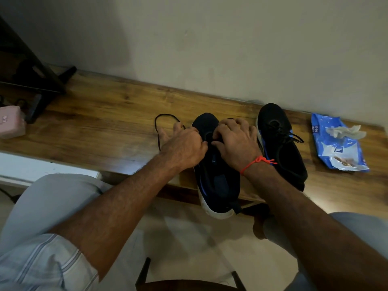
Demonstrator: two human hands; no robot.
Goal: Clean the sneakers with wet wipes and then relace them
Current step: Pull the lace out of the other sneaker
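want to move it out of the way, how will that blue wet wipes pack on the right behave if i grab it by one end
The wet wipes pack would probably sag and crumple, since its film looks soft and wrinkled. It looks partly flattened, so likely light. The loose wipe sticking out on top could drag out or drop off.

"mee mee" printed on blue wet-wipes pack [336,143]; no other legible text.

Wooden bench [100,114] carries two dark sneakers [218,177] [281,143], loose lace [159,122], wipes pack [336,148], pink box [11,124].
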